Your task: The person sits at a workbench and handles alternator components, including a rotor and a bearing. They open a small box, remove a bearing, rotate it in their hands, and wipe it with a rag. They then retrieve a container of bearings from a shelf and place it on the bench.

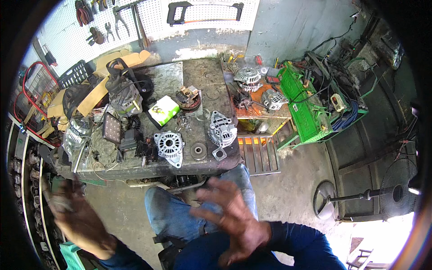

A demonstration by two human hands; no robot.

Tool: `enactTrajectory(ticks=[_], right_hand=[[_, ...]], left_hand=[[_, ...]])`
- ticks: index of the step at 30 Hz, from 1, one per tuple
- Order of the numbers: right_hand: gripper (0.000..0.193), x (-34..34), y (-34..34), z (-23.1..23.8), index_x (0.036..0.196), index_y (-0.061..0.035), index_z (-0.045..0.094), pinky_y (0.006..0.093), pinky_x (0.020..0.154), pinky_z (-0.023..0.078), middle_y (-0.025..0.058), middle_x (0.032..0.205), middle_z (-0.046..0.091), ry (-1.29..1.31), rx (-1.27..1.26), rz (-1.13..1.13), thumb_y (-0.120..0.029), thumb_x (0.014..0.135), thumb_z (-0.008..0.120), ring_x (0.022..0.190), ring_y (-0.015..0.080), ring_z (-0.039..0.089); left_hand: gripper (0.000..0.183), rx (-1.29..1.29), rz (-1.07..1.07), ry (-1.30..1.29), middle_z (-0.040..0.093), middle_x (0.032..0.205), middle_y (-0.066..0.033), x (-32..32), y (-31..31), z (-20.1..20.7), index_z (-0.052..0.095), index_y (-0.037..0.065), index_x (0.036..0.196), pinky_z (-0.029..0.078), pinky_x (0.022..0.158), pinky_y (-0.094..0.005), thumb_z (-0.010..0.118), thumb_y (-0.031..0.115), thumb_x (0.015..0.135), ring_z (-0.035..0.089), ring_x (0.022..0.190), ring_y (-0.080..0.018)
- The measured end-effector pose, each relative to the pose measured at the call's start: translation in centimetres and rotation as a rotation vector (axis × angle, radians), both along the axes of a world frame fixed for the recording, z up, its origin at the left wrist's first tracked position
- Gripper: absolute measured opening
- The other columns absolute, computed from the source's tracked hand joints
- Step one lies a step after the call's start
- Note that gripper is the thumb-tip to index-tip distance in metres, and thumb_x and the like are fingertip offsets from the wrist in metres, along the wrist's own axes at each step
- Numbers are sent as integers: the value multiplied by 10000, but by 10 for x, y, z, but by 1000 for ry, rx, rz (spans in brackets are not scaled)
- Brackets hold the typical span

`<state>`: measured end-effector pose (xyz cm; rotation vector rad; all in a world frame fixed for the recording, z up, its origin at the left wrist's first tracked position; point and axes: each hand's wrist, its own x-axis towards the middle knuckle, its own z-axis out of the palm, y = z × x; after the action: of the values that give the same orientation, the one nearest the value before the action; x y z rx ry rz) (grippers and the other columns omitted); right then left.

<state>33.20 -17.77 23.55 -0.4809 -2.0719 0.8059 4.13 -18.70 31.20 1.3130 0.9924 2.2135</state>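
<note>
My right hand [229, 216] hovers over my lap, palm turned partly down. Its fingers are spread, blurred by motion, and hold nothing. Off to the left, my left hand [76, 218] is raised beside the bench's front left corner; its smeared fingers look stretched out and apart, with nothing plainly in them. Neither hand touches the parts on the bench. Along the bench's front edge lie an alternator end housing [170, 146], a round grey pulley [198, 151], a second alternator housing [222, 129] and a small square plate with a hole [219, 154].
The dark workbench [202, 85] also carries a copper-wound part [188, 99], a green-and-white box [164, 111] and a grey bag [124, 96]. An orange-topped side table [256, 101] and a green metal case [301, 103] stand right. A fan [396, 191] is at far right.
</note>
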Motion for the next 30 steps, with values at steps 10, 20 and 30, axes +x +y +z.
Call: enactTrajectory(ticks=[10, 20, 30], right_hand=[[1045, -27, -5, -30, 1570, -60, 488, 692, 1249, 198, 252, 1699, 345, -16, -48, 83, -589, 761, 884, 1567, 495, 324], [684, -3, 15, -13, 1349, -55, 678, 603, 1083, 453, 186, 1359, 625, -95, 7, -77, -356, 784, 921, 1258, 414, 614], [661, -16, 15, -32, 1375, -45, 619, 452, 945, 507, 145, 1131, 625, -169, 2, -16, -234, 798, 880, 1062, 347, 644]], left_hand=[[1251, -630, -249, -150, 779, 1085, -176, 74, -66, -93, 195, -98, 1666, 549, 927, -329, 985, 281, 774, 731, 1006, -216], [911, -412, 6, 105, 717, 1222, -182, 42, -33, -79, 260, -52, 1657, 531, 1054, -381, 764, 137, 922, 691, 1132, -241], [970, -641, -294, -40, 726, 1117, -113, 72, -42, -114, 217, -78, 1655, 523, 1013, -321, 717, 6, 828, 691, 1042, -209]])
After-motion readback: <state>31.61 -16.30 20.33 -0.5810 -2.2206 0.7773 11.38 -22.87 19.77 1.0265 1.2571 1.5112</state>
